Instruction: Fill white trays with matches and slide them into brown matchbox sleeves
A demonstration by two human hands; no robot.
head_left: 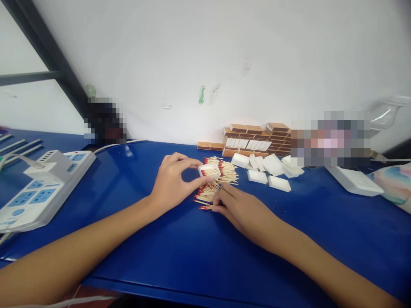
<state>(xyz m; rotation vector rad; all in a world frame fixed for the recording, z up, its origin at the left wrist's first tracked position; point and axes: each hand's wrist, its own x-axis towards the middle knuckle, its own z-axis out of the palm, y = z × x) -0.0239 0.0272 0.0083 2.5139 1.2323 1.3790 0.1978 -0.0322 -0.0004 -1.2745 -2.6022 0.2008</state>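
Between its thumb and fingers, my left hand (173,177) holds a small white matchbox tray (213,168) with red-tipped matches lying in it. The tray is over a loose pile of matches (228,172) on the blue table. My right hand (239,207) is at the near side of the pile, its fingers pinched on a few matches (206,208) whose red heads point left. Their other ends are hidden by my fingers. To the right of the pile lie several white matchbox trays (272,164), some tipped against each other.
Brown matchboxes (279,139) are stacked against the wall behind the pile. A white power strip (41,192) with a plugged-in adapter and cable is at the left. A white box (356,180) and a colourful packet (393,184) lie at the right of the blue table (180,261).
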